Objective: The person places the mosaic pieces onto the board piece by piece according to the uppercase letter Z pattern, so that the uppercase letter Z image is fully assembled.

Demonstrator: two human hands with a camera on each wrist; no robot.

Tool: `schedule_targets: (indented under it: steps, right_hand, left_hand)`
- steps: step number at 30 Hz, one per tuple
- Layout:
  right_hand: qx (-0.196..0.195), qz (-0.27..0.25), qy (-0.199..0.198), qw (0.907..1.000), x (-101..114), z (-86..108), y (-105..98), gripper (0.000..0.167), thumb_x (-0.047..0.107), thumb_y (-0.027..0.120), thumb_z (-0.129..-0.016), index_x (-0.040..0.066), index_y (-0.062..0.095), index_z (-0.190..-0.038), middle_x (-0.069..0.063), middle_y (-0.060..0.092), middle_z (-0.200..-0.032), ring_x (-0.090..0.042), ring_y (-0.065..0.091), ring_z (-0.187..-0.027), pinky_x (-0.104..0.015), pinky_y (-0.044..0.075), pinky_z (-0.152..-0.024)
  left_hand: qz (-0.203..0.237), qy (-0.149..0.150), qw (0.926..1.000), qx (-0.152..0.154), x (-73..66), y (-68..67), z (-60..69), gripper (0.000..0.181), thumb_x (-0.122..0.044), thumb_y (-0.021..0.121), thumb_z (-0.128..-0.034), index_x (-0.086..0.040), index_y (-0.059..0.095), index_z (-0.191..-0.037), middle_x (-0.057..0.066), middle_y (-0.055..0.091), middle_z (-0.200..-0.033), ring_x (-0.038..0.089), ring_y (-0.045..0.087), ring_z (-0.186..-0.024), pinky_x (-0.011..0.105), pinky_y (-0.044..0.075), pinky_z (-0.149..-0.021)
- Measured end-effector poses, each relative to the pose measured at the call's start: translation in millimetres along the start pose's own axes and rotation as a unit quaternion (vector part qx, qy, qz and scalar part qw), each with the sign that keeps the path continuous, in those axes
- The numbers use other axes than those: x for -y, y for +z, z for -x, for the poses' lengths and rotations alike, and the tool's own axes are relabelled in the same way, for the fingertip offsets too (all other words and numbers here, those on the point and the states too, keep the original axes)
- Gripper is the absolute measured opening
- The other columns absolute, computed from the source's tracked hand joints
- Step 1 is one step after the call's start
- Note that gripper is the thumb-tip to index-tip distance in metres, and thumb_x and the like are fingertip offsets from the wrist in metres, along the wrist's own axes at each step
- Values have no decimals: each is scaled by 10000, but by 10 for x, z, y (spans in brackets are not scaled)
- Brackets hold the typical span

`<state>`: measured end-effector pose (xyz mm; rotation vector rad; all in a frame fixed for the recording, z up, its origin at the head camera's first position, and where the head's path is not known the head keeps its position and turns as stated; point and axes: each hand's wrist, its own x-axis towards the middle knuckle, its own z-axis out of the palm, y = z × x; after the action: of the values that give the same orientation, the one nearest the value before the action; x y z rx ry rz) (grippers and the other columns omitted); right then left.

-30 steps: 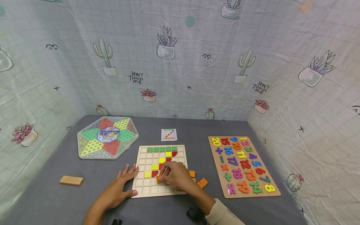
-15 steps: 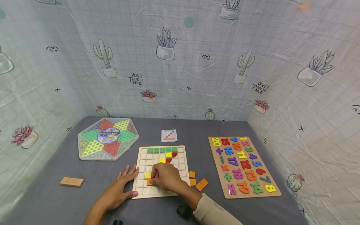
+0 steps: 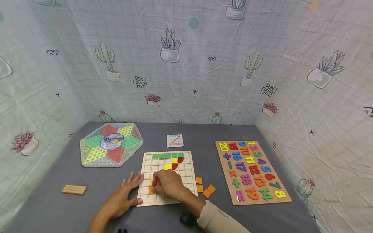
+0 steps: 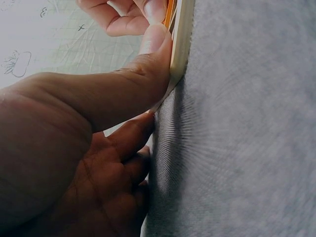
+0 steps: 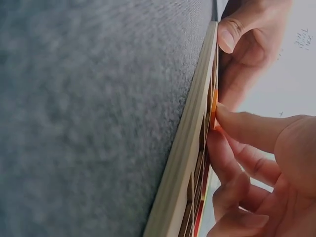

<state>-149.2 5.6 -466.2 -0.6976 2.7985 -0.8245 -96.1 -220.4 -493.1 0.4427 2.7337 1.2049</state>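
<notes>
My right hand [image 3: 169, 184] pinches an orange square tile [image 3: 151, 189] between thumb and fingers, low on the left side of a wooden grid board [image 3: 186, 174]. In the right wrist view the orange tile [image 5: 214, 111] touches the board's surface under the fingertips; I cannot tell if it sits fully in its cell. My left hand [image 3: 123, 197] lies at the board's left edge, fingers spread on the cloth, thumb on the near corner. Green tiles [image 3: 161, 156] form a row near the top. Yellow tiles [image 3: 168, 167] and red quarter-round tiles [image 3: 180, 160] step down diagonally, partly hidden by my right hand.
Several loose orange tiles [image 3: 199, 180] lie right of the board. Farther right is a number puzzle board [image 3: 242, 194]. A hexagonal star-patterned game box [image 3: 128, 157], a small pattern card [image 3: 175, 140] and a wooden block [image 3: 74, 189] lie on the grey cloth.
My right hand has moved left across the board with the orange tile, to below the leftmost yellow tile. The left hand has stayed in place.
</notes>
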Motion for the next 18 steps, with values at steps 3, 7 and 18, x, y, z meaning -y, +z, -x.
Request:
schedule_targets:
  steps: [3,7,18]
  right_hand:
    - [32,-231,-57,9997,-25,33,-32,168,229,920,-844,211,755,-818,150,591,-640,-9,509,-592,-216,411,-524]
    - [31,-481,-59,9988,-100,101,-74,190,252,942,-821,204,763,-867,160,633,-684,21,523,-624,-199,420,-559]
    - [-331,-936,307,9946,-336,316,-212,187,239,941,-818,222,769,-891,134,702,-748,-7,571,-707,-215,448,-595]
  left_hand:
    - [5,79,9999,-69,10,10,8,912,-288,871,-821,-74,467,-1611,171,335,-1716,517,153,-1617,154,-65,-1317]
    - [-33,179,9997,-134,22,32,10,905,-275,872,-819,-64,475,-1604,185,345,-1709,539,169,-1605,-25,-102,-1193]
    - [61,-67,9999,64,13,2,0,926,-288,873,-829,-84,445,-1624,163,304,-1732,510,116,-1630,150,-96,-1315]
